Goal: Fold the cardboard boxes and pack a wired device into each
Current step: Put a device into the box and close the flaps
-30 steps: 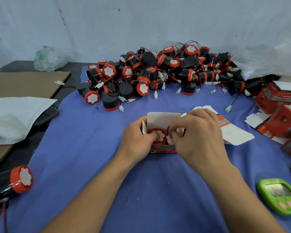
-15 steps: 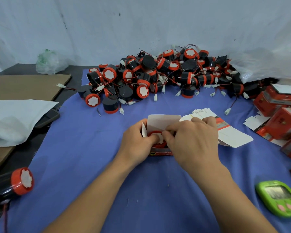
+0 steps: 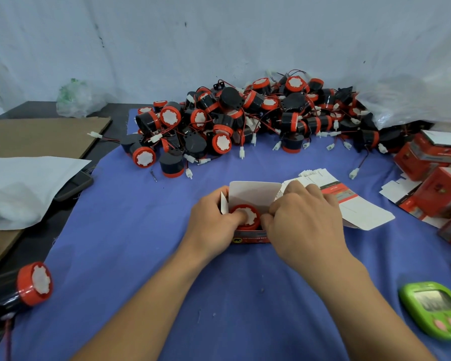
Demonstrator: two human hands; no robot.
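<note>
Lying nearest on the blue tabletop, a green timer is seen at right. Farther on, an open cardboard box is clasped by the left grip, its thumb pressed on the red-capped wired device seated inside; the box's right side is pinched by the right grip. Beyond, a heap of devices is piled.

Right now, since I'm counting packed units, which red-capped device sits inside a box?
The device in the open box between the left hand and right hand; the others lie loose on the cloth.
</note>
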